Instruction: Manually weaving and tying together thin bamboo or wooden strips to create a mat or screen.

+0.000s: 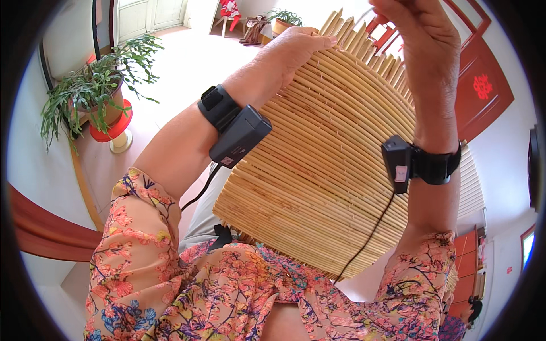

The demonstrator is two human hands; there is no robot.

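Stalk mat [318,159] is in front of torso, bottom edge nr floral top [136,250]. Front stalks' long axes run L to R, sloping down to R; other stalks' tips [344,28] point up past top edge, approx. crosswise. L hand [298,50] grips mat's upper L edge. R hand [421,34] raised nr upper R, fingers curled nr pale strand [360,19]; can't tell if gripping it.

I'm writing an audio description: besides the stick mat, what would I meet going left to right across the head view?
Leafy potted plant, red-and-white object, left hand, right hand, red panel, dark object on the wall.
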